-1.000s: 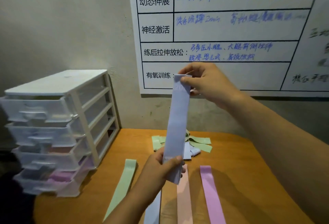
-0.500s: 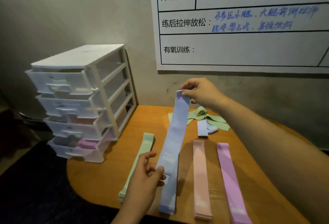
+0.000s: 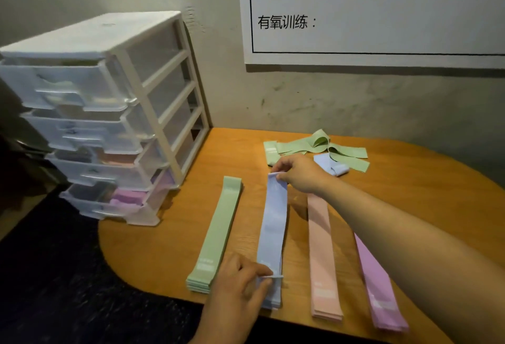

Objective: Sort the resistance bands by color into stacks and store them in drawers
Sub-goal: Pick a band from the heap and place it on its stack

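A blue band [image 3: 273,223] lies stretched over the blue stack on the wooden table [image 3: 169,248]. My right hand [image 3: 299,172] pinches its far end, and my left hand [image 3: 240,286] pinches its near end. Beside it lie a green stack [image 3: 217,234] on the left, a pink stack [image 3: 322,256] and a purple stack [image 3: 378,286] on the right. Loose green bands [image 3: 308,145] and a folded blue band [image 3: 332,166] sit in a heap near the wall.
A white plastic drawer unit [image 3: 109,114] stands at the table's left end, its drawers pulled partly out with purple and pink bands visible inside. A printed board [image 3: 382,15] hangs on the wall behind. Dark floor lies below the table's rounded front edge.
Both hands lowered the blue band from upright in the air down flat onto the blue stack. The view tilted down and closer to the table.
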